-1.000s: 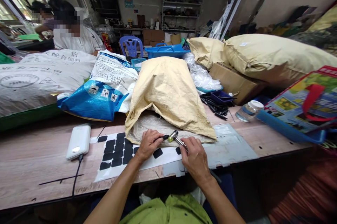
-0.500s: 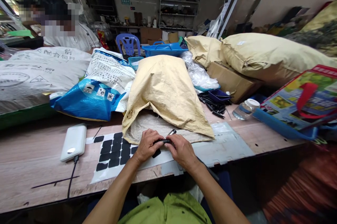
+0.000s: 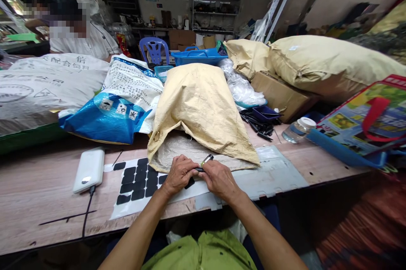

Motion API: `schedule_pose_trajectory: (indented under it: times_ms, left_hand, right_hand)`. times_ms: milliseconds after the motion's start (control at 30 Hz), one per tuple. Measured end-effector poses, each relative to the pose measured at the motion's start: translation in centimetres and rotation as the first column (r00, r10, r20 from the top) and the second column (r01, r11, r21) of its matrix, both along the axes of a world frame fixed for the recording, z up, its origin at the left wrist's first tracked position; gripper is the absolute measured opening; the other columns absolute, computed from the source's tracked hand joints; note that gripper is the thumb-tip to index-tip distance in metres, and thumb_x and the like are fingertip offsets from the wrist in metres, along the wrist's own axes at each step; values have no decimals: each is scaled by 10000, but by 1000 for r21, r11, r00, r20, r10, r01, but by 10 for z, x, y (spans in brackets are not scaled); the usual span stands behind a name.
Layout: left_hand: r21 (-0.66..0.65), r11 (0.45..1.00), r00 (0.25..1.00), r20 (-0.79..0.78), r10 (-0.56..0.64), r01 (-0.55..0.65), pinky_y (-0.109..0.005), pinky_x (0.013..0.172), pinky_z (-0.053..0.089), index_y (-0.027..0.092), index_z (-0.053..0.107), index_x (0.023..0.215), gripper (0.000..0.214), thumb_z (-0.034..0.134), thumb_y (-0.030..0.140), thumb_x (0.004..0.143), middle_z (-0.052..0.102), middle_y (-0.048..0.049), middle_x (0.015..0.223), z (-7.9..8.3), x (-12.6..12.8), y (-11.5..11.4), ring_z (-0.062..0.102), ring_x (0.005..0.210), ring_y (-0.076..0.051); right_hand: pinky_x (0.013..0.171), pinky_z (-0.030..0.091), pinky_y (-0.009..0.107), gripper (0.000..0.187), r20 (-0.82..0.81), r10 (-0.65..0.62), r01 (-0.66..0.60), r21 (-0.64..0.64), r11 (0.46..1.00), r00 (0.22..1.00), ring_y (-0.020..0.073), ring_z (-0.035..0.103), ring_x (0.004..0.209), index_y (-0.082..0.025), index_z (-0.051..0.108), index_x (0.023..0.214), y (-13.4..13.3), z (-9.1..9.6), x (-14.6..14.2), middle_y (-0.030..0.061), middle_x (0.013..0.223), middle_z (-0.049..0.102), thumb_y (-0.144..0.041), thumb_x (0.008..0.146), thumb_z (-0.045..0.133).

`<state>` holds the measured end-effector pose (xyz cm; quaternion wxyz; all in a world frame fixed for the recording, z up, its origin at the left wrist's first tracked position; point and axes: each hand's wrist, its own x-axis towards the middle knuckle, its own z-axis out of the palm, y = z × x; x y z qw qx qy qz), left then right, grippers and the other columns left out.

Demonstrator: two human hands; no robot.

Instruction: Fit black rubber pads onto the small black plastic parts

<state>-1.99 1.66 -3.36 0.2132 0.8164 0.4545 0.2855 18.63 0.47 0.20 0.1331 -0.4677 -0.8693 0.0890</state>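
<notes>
My left hand (image 3: 180,174) is closed, its thumb and fingers pinching a small black rod-shaped piece (image 3: 199,169). My right hand (image 3: 221,179) meets it from the other side, with its fingertips closed on the same piece. A shiny silver end (image 3: 207,159) with a yellow-green spot sticks up beside my right index finger; whether it belongs to the black piece I cannot tell. Below my hands lies a white sheet (image 3: 119,211) bearing rows of black rounded stickers (image 3: 138,194). Directly ahead, a tan woven sack (image 3: 199,105) rests with its mouth toward me.
A white power bank (image 3: 89,170) with a black cable lies left. Blue-and-white (image 3: 104,118) and white sacks (image 3: 47,80) stand beyond it. To the right are black parts (image 3: 253,125), a clear jar (image 3: 298,129) and a blue tray (image 3: 349,151). A person in white (image 3: 85,42) sits far left.
Both hands stay together on the black piece. The silver end shows slightly more, with a yellow-green spot now visible. The view has shifted a little.
</notes>
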Motion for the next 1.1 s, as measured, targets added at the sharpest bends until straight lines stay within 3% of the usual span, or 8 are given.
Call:
schedule_pose_trajectory:
  times_ms: [233, 400, 567, 767, 867, 1000, 1100]
  left_hand:
    - [-53, 998, 999, 37, -31, 33, -394, 920, 302, 240, 738, 1000, 255, 502, 335, 1014, 691, -9, 844, 4, -1, 1, 523, 923, -209]
    - [-120, 992, 998, 46, -35, 40, -368, 878, 310, 190, 601, 722, 456, 368, 388, 1060, 623, 5, 734, 11, -2, -1, 505, 838, -183]
    - [-162, 987, 997, 71, 6, 6, -349, 882, 323, 185, 523, 599, 526, 361, 404, 1049, 592, 7, 637, 14, -2, -2, 526, 791, -174]
    - [-177, 983, 997, 71, -29, 41, -348, 929, 319, 188, 540, 553, 556, 385, 405, 1042, 617, 2, 613, 12, -3, -1, 550, 801, -173]
    - [-170, 985, 996, 83, -21, 35, -360, 932, 329, 201, 638, 622, 513, 419, 424, 1029, 654, -5, 647, 14, -3, -2, 559, 819, -184]
    - [-122, 992, 992, 120, 27, -12, -397, 936, 355, 254, 775, 943, 285, 547, 424, 970, 750, -19, 853, 12, -2, -3, 585, 904, -218]
    - [-105, 994, 994, 103, 41, -31, -424, 943, 371, 262, 787, 952, 234, 585, 380, 949, 765, -31, 890, 8, -2, -3, 594, 926, -232]
  right_hand:
    - [741, 357, 305, 95, -50, 14, -9, 116, 993, 999, 205, 556, 853, -183, 613, 883, -1, -12, -4, 53, 886, 663, -248, 947, 639]
    - [711, 334, 306, 248, -108, 40, -27, 117, 993, 993, 187, 544, 795, -204, 588, 807, -4, -7, -5, 23, 800, 647, -386, 973, 622]
    - [715, 341, 293, 265, -180, 41, -25, 93, 995, 983, 175, 532, 781, -204, 595, 840, -7, -3, -2, 14, 807, 625, -440, 911, 691]
    - [708, 330, 298, 243, -130, 59, -43, 124, 991, 990, 182, 536, 780, -206, 585, 827, -5, -8, -2, 20, 804, 634, -406, 938, 664]
    - [707, 332, 294, 204, -134, 60, -42, 131, 990, 989, 182, 550, 793, -205, 589, 829, -3, -10, -1, 27, 824, 645, -355, 958, 641]
    - [721, 347, 283, 156, -149, 31, -17, 92, 996, 988, 181, 573, 821, -204, 601, 868, -1, -8, 2, 28, 858, 661, -326, 956, 642]
    - [722, 353, 284, 136, -114, 21, -14, 62, 998, 993, 185, 586, 830, -203, 616, 874, 0, -7, 3, 31, 872, 676, -315, 935, 664]
